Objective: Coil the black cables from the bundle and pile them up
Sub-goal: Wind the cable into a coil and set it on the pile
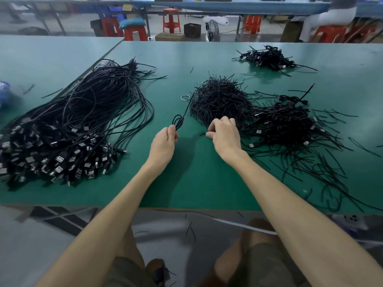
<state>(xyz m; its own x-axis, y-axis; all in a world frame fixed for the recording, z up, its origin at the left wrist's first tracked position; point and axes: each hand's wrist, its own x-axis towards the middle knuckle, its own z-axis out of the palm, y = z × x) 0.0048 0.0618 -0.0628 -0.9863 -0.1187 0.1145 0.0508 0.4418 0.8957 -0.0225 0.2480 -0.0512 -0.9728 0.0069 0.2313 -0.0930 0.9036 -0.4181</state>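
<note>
A big bundle of long black cables point(83, 121) with USB plugs lies on the left of the green table point(186, 179). My left hand point(165, 141) grips a coiled black cable point(179, 121) whose loose end points up and away. My right hand point(223, 133) pinches a short black tie point(204, 134) at the near edge of a heap of short black ties point(219, 100). A pile of coiled cables point(286, 125) lies to the right of that hand. Another small pile of coiled cables point(267, 58) sits at the far right.
A small metal ring point(185, 97) lies left of the tie heap. Loose ties are strewn over the table's right near corner point(323, 172). A blue object point(4, 94) is at the left edge. Red stools point(171, 19) and a seated person point(331, 17) are beyond the table.
</note>
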